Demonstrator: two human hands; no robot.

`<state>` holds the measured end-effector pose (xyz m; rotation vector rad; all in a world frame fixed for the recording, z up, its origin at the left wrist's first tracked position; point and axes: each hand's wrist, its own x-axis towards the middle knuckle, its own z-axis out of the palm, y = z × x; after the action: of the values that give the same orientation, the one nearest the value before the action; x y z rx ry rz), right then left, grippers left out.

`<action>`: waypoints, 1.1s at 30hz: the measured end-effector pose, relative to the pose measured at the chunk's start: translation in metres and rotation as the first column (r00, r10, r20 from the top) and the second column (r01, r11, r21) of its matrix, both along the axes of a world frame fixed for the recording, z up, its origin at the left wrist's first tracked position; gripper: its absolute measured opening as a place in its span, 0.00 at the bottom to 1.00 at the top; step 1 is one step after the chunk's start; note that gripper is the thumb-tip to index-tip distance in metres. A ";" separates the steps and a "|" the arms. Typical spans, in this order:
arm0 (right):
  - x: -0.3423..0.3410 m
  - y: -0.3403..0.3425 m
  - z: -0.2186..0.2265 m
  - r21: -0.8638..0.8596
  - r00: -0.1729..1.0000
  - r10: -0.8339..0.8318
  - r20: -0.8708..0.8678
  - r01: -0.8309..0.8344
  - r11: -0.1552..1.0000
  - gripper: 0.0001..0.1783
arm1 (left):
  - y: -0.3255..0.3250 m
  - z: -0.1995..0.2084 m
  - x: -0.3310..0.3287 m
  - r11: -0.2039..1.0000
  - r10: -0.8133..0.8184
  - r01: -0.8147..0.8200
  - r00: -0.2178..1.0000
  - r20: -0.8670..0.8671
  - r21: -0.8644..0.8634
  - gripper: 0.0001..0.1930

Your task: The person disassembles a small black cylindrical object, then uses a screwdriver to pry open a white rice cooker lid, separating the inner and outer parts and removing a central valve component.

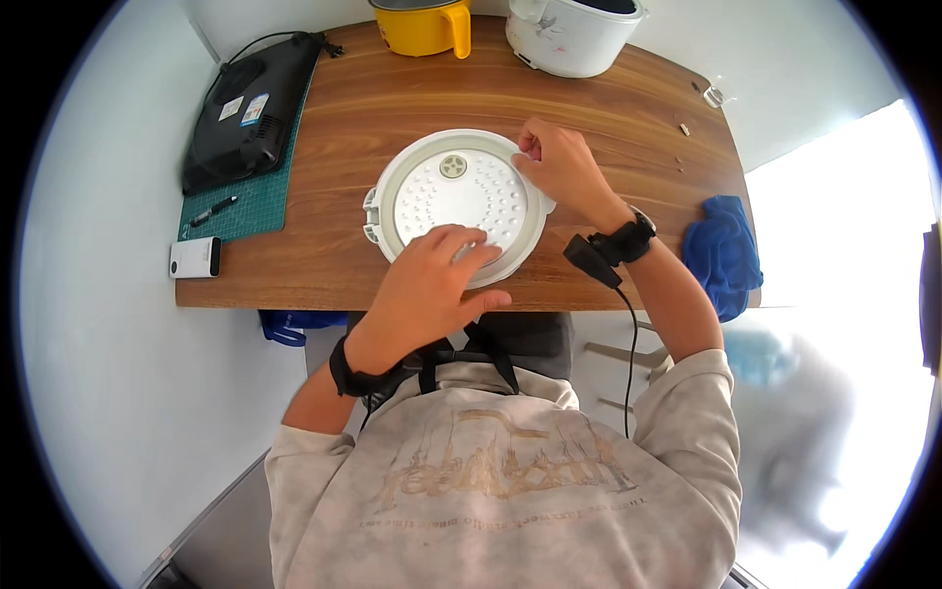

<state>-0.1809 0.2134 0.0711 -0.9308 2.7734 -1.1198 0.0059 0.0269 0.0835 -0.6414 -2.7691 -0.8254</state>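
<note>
"A sand-coloured T-shirt [500,510] fills the bottom of my feed, nearest the lens. Can you read the hands from your end?"

"I can. The left hand [432,280] is loosely spread over the near part of the white rice cooker lid [461,201], thumb held out; I cannot tell whether it presses down. The right hand [561,167] bends in at the far right of the rim, thumb and forefinger close together, but I can't tell whether they pinch anything."

"And how does the lid lie?"

"Flat before the wearer, dimpled plate up, round vent [452,166] toward the far side, hinge lugs [371,216] on the left."

"How would you coach this?"

"I'd rest the left fingers lightly on the rim so it can't skate, and let the right fingertips work close along the edge with even pressure. I'd watch the black connector [592,261] at the right wrist too; its cable [634,339] could drag."

"Farther out?"

"I get a wood-grain table [329,211]. On its left, a green cutting mat [260,206] bears a black marker [214,210] and a black corded appliance [235,128]; a white power bank [195,257] lies just beside the near edge. Along the back stand a yellow pot [417,31] and a white rice cooker body [574,41]. A crumpled blue cloth [723,255] sits at the right edge. Beyond that, I see a pale wall [108,216] leftward and strong glare to the right"
</note>
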 end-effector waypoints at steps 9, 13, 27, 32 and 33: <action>0.010 0.009 -0.005 -0.158 0.982 -0.056 0.179 0.084 0.984 0.10 | 0.009 -0.012 -0.013 0.981 0.099 -0.124 0.982 -0.162 -0.153 0.18; 0.011 0.052 -0.005 0.011 0.995 -0.098 -0.024 0.098 0.995 0.12 | -0.009 -0.003 -0.011 0.991 0.131 -0.133 0.989 -0.074 -0.017 0.16; 0.049 0.147 -0.037 0.359 0.946 -0.193 -0.260 0.280 0.891 0.16 | -0.036 0.008 -0.012 0.991 0.104 -0.110 0.992 0.074 0.079 0.16; 0.055 0.137 -0.017 0.288 0.943 -0.228 -0.241 0.294 0.911 0.15 | -0.032 0.007 -0.013 0.984 0.139 -0.151 0.983 0.119 0.097 0.18; 0.061 0.134 -0.004 0.268 0.961 -0.215 -0.174 0.256 0.929 0.15 | -0.031 0.006 -0.013 0.982 0.147 -0.160 0.981 0.127 0.102 0.19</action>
<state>-0.1195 0.3475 0.0668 -0.6826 3.1172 -0.6555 -0.0075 -0.0042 0.0896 -0.3644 -2.8080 -1.0062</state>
